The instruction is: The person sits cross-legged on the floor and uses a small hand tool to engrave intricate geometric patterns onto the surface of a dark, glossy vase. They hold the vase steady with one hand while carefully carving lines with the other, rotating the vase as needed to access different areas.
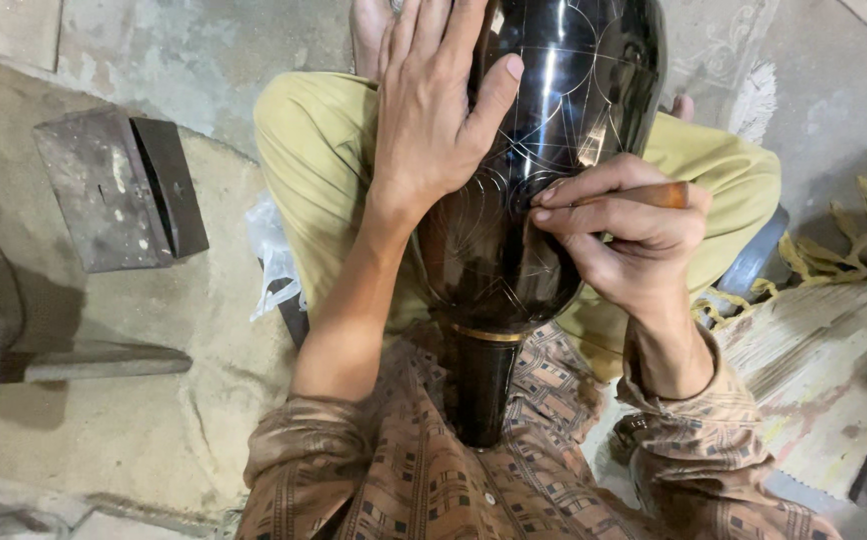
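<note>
Nearest the camera, 2 sleeves of brown patterned cloth (pixel 434 480) are seen, and between them the narrow black neck of a large glossy black vase with a thin gold band and fine incised arcs (pixel 544 160) is pointed toward the body. The vase is laid across the lap, its round belly rested on crossed legs in yellow-green trousers (pixel 314 140), its far end cut off by the top edge of the view. The right hand (pixel 634 235) is closed around a slender brown wooden-handled tool (pixel 654 195), which is pinched between thumb and fingers; the tool's tip is hidden behind the fingertips, which are pressed against the right side of the belly, just where the scratched lines meet. The left hand (pixel 434 110) is laid open and flat on the upper left of the vase, fingers spread toward the far end and thumb stretched across the dark surface. A crumpled piece of clear plastic (pixel 274 260) is seen just beside the left knee. Farther left, on the grey concrete floor (pixel 134 420), a rusty dark metal block with a folded plate (pixel 119 190) is set well apart from the legs. To the right, a worn woven mat (pixel 834 360) and frayed yellow cloth strips (pixel 854 230) are spread on the floor.
</note>
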